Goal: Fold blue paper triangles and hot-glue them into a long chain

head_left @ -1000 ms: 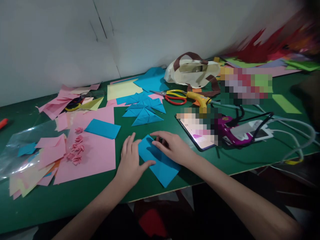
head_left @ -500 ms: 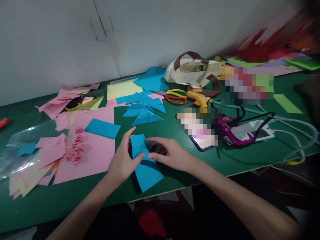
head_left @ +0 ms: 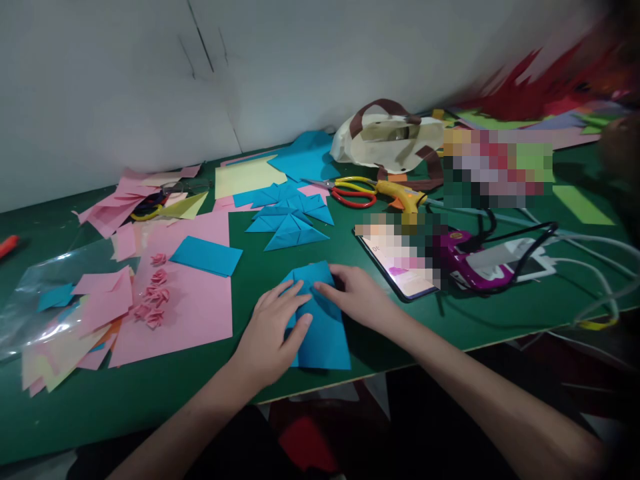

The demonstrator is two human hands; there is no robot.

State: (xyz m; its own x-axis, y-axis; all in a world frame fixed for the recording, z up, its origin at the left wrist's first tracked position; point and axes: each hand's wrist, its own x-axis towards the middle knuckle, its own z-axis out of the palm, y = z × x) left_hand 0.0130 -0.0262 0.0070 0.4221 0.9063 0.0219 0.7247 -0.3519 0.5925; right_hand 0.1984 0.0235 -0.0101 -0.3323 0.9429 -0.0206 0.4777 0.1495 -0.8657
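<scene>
While the paper [head_left: 324, 337], pointing lengthwise away, is touched by the left hand [head_left: 275, 328], fingers spread, its far right edge is loosely pinched by the right hand [head_left: 357, 292].

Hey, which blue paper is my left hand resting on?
The front sheet, partly covered by your left hand; the folded triangles and blue rectangle lie beyond, untouched.

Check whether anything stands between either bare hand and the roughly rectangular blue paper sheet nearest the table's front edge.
Nothing visible does: the left hand rests on the blue paper sheet; the right hand touches it by the far right corner.
</scene>
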